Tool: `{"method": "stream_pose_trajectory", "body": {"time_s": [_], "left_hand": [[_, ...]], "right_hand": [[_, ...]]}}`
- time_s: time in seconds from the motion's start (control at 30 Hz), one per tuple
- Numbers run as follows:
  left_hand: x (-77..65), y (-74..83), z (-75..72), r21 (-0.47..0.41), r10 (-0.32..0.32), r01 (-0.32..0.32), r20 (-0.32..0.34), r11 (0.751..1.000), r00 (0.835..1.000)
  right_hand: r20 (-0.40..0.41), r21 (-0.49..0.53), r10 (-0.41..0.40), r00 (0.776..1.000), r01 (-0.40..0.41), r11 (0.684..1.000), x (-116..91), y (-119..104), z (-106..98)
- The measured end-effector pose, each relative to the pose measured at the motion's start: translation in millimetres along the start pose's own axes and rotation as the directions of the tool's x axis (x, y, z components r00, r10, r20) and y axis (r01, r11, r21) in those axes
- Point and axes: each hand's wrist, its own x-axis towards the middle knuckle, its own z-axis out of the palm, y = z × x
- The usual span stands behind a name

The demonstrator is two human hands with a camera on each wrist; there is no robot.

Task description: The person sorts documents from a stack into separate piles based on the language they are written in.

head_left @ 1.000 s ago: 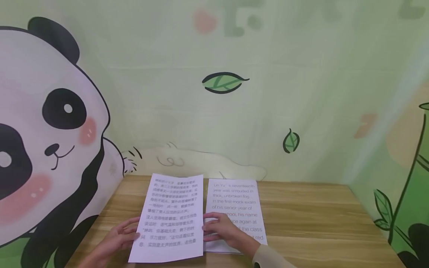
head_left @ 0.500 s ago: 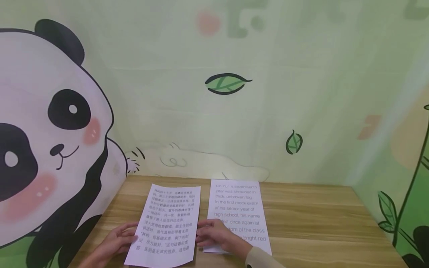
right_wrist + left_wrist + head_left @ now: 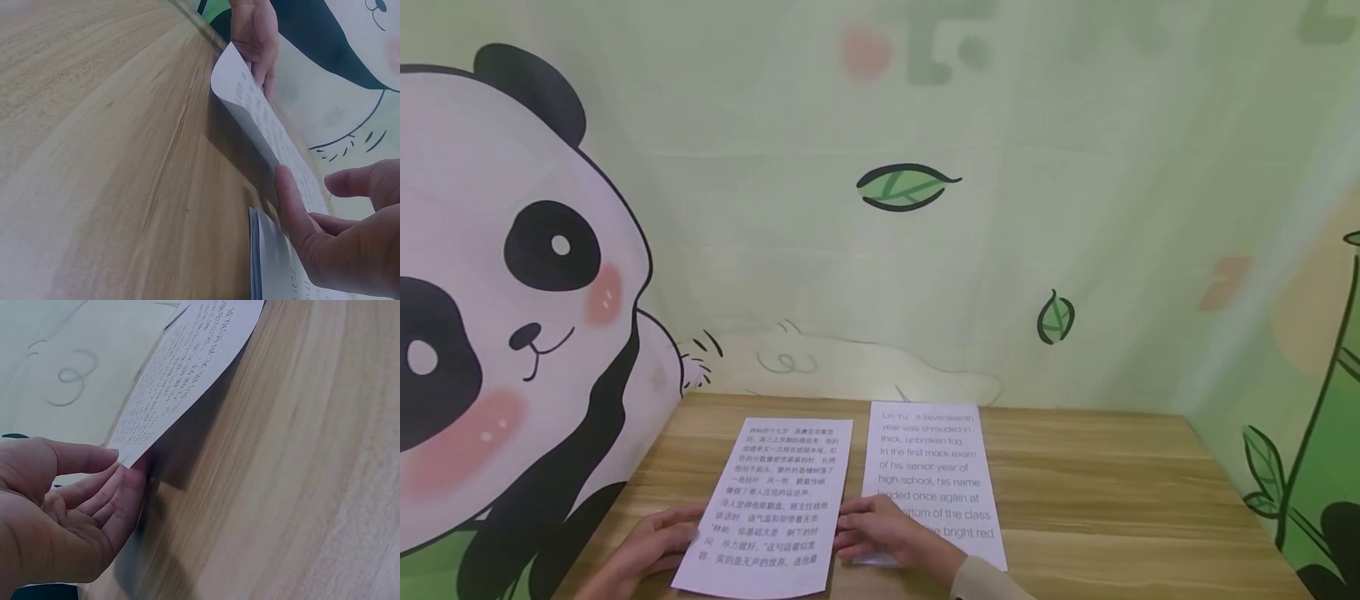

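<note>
A white sheet of paper point(image 3: 767, 504) printed with Chinese text is held by both hands over the left part of the table. Its near end curves up, and a shadow lies under it. My left hand point(image 3: 658, 542) pinches its left edge; the left wrist view shows the thumb point(image 3: 87, 457) on the printed face and the fingers beneath. My right hand point(image 3: 880, 529) holds the opposite edge, the sheet passing between its digits in the right wrist view. Under and beside this hand lies a stack of paper point(image 3: 928, 467) with English text, its lower left part hidden.
The sheets are over a wood-grain table point(image 3: 1097, 500). Behind it hangs a light green backdrop point(image 3: 790, 233) with a printed panda point(image 3: 550, 333) at the left and drawn leaves. The backdrop meets the table's far edge.
The held sheet has come lower and nearer to the person, its far edge drawing away from the backdrop. Both hands have moved down with it, uncovering more of the English text.
</note>
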Motion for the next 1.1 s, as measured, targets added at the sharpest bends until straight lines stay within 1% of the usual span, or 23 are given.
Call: {"method": "stream_pose_trajectory", "body": {"time_s": [0.07,0.2,0.27,0.4,0.53,0.7,0.8,0.93,1.03,1.1], "left_hand": [[0.0,0.4,-0.4,0.002,0.009,-0.009,-0.001,1.000,1.000],[0.0,0.4,-0.5,0.004,0.048,-0.048,-0.009,0.999,0.999],[0.4,0.1,-1.0,0.027,0.086,-0.086,0.005,0.996,0.996],[2.8,2.4,0.4,0.073,0.131,-0.130,-0.009,0.989,0.991],[6.8,6.0,1.3,0.110,0.128,-0.123,-0.041,0.986,0.991],[8.2,11.8,2.3,0.145,0.118,-0.110,-0.043,0.983,0.992],[8.1,12.9,1.8,0.150,0.114,-0.106,-0.043,0.983,0.993],[5.4,11.9,-3.6,0.176,0.159,-0.149,-0.039,0.973,0.987],[0.8,12.8,-9.7,0.204,0.182,-0.168,-0.052,0.964,0.982],[-2.5,14.5,-12.7,0.208,0.196,-0.181,-0.053,0.961,0.979]], "right_hand": [[0.001,-0.013,-0.003,1.000,0.003,1.000,1,-1,1],[0.000,-0.040,0.021,1.000,-0.021,0.999,5,-4,3],[-0.005,-0.052,0.037,0.999,-0.037,0.998,8,-5,3],[-0.019,-0.064,0.048,0.999,-0.049,0.997,15,-8,3],[-0.024,-0.083,0.035,0.999,-0.037,0.996,18,-12,2],[-0.025,-0.120,0.015,1.000,-0.018,0.993,18,-14,-4],[-0.026,-0.136,0.015,1.000,-0.019,0.991,18,-16,-8],[-0.015,-0.155,0.002,1.000,-0.004,0.988,15,-18,-12],[0.015,-0.164,-0.023,1.000,0.025,0.986,9,-19,-16],[0.037,-0.158,-0.034,0.999,0.040,0.987,4,-19,-21]]}}
